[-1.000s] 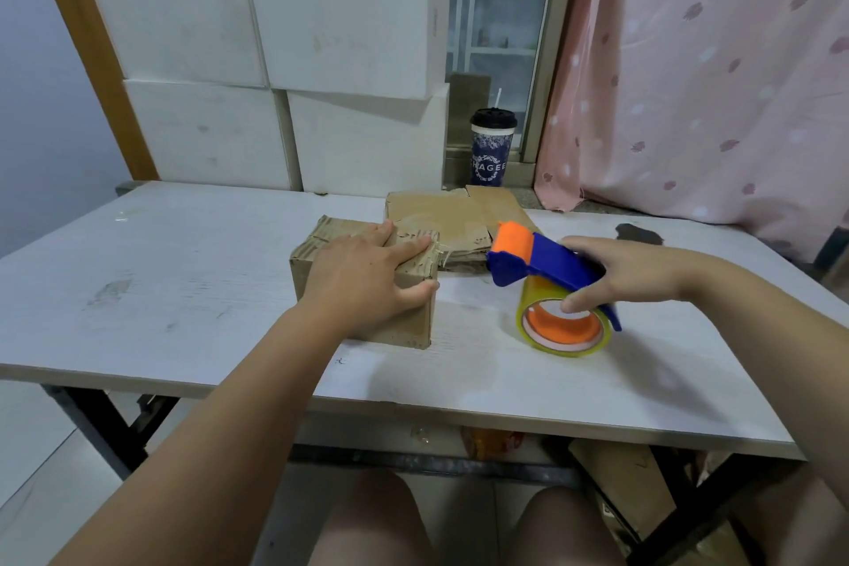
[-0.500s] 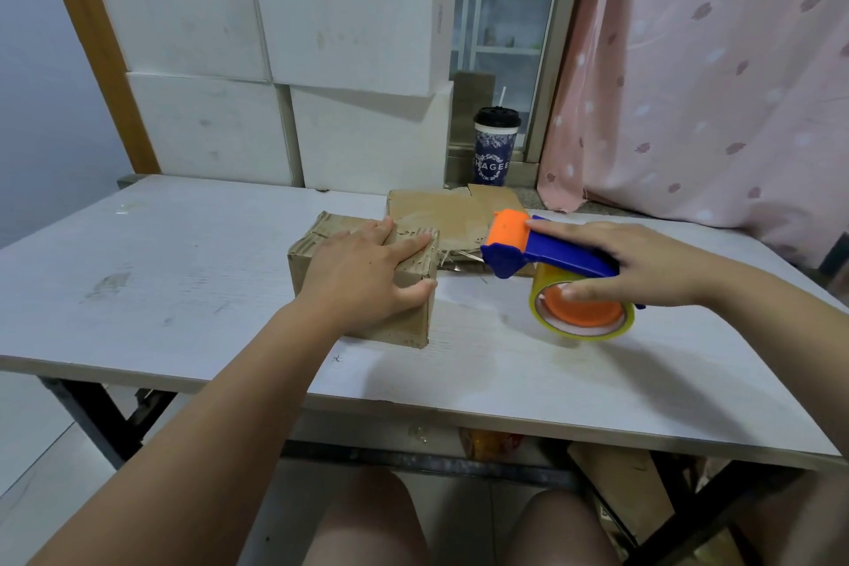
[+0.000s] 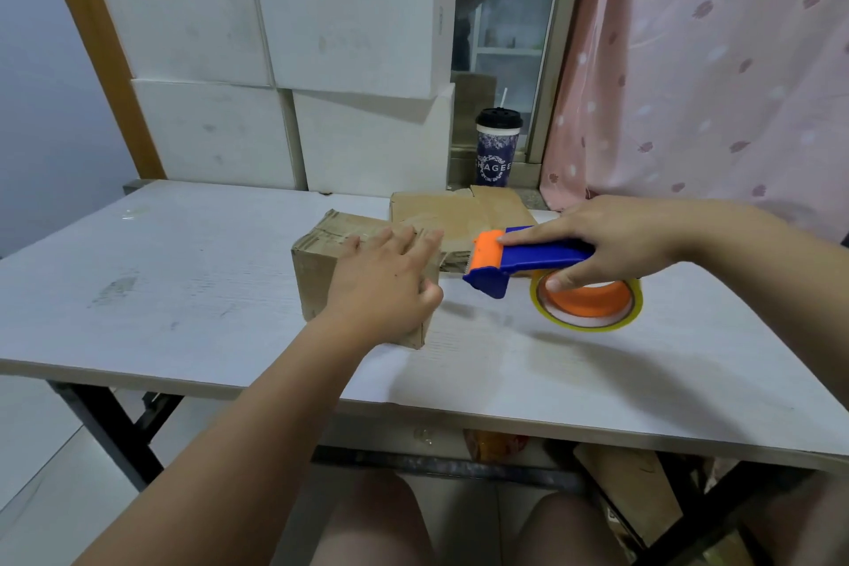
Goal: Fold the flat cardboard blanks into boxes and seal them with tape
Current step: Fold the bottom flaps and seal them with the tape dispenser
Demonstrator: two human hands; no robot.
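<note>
pressing box (image 3: 317, 294) under left fingers (image 3: 396, 242) | tape dispenser (image 3: 542, 260) in right fingers (image 3: 540, 235), alongside

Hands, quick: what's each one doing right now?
Left hand: open, pressing flat on the cardboard box.
Right hand: gripping the blue-and-orange tape dispenser.

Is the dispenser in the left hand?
No, the right hand grips the dispenser, while the left hand rests on the box.
</note>
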